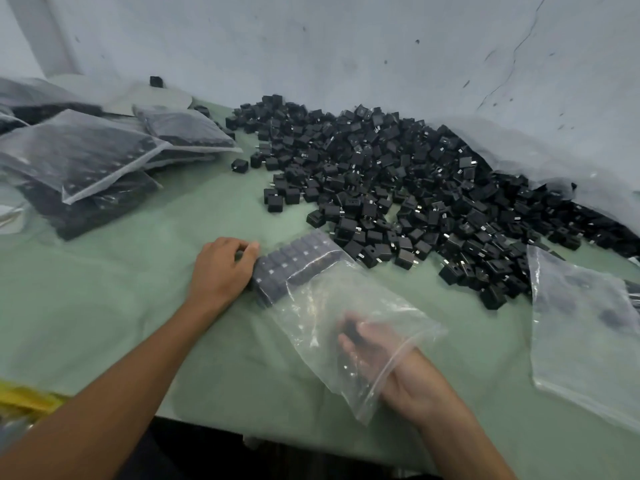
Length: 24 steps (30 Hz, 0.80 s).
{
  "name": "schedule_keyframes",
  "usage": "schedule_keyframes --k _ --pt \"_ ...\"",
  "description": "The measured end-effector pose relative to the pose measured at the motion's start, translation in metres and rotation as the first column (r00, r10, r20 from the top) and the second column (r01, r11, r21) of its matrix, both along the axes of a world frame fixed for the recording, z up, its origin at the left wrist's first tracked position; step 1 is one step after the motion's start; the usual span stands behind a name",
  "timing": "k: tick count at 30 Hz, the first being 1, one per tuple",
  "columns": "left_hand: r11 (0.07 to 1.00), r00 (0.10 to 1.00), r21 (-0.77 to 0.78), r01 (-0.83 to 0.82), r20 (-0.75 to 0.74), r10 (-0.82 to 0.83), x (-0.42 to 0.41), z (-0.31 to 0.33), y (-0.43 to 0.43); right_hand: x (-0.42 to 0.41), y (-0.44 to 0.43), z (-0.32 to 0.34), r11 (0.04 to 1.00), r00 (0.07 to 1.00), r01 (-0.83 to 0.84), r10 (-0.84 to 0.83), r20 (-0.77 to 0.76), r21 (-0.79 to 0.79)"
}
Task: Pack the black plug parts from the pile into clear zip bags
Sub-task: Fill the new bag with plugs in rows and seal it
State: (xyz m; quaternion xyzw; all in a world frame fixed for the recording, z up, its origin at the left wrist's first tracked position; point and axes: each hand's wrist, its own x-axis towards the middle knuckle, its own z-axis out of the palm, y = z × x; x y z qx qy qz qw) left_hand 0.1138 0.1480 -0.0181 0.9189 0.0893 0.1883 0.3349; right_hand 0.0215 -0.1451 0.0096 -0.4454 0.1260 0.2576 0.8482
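Black plug parts (398,174) lie in a loose pile over the back right of the bench (121,289), small square blocks, some showing metal pins. A batch already sits in neat rows (294,261) at the closed end of the clear zip bag (346,306) near the front middle of the bench, so filling looks partly done. The left hand (221,268) grips that closed end with curled fingers. The right hand (388,355) is inside the bag's mouth, blurred. Something dark shows at its fingers, but I cannot tell whether it grasps it. The next move probably calls for seating more parts against the rows without toppling them. Filled bags (79,154) are stacked at the back left, and a spare bag (585,323) lies at the right edge.
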Motion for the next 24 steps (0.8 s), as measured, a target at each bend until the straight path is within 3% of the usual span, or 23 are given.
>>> schedule_keyframes --k 3,5,7,9,10,12,16,18,20,22,23,24 --pt "1.000 1.000 -0.007 -0.002 0.002 0.002 0.001 -0.002 0.001 0.010 0.010 -0.003 0.990 0.987 -0.037 0.057 0.152 -0.133" --pt "1.000 1.000 -0.008 0.002 0.002 -0.002 0.002 -0.003 0.001 0.016 0.018 -0.003 0.883 0.948 -0.018 0.164 0.273 -0.469" --pt "1.000 1.000 -0.006 0.005 0.007 -0.005 0.002 -0.003 0.000 0.025 0.021 -0.002 0.515 0.817 0.081 0.456 0.352 -0.854" --pt "1.000 1.000 -0.002 0.014 0.013 -0.014 0.001 -0.003 0.000 0.036 0.022 -0.007 0.200 0.666 0.226 0.682 0.301 -0.953" --pt "1.000 1.000 -0.001 0.022 0.017 -0.022 0.001 -0.003 0.000 0.040 0.023 -0.010 0.103 0.624 0.276 0.737 0.260 -0.956" --pt "1.000 1.000 0.000 0.024 0.007 -0.024 0.001 -0.004 0.000 0.048 0.023 -0.016 0.002 0.583 0.384 0.774 0.245 -0.923" --pt "1.000 1.000 0.006 0.015 -0.028 -0.015 0.003 -0.007 0.002 0.056 0.021 -0.017 0.018 0.579 0.398 0.771 0.266 -0.917" --pt "1.000 0.999 0.008 0.016 -0.040 -0.016 0.004 -0.008 0.002 0.056 0.027 -0.018 -0.104 0.519 0.437 0.840 0.156 -0.894" --pt "1.000 0.999 0.005 0.019 -0.045 -0.019 0.004 -0.009 0.003 0.052 0.037 -0.014 -0.132 0.521 0.481 0.838 0.162 -0.867" --pt "1.000 0.999 0.005 0.019 -0.048 -0.018 0.003 -0.009 0.003 0.049 0.043 -0.014 -0.056 0.504 0.510 0.828 0.246 -0.858" --pt "1.000 0.999 0.005 0.016 -0.048 -0.016 0.003 -0.008 0.002 0.047 0.045 -0.015 0.032 0.483 0.500 0.819 0.309 -0.865" --pt "1.000 0.999 0.006 0.013 -0.050 -0.012 0.003 -0.008 0.002 0.045 0.047 -0.014 0.179 0.497 0.439 0.768 0.404 -0.880"
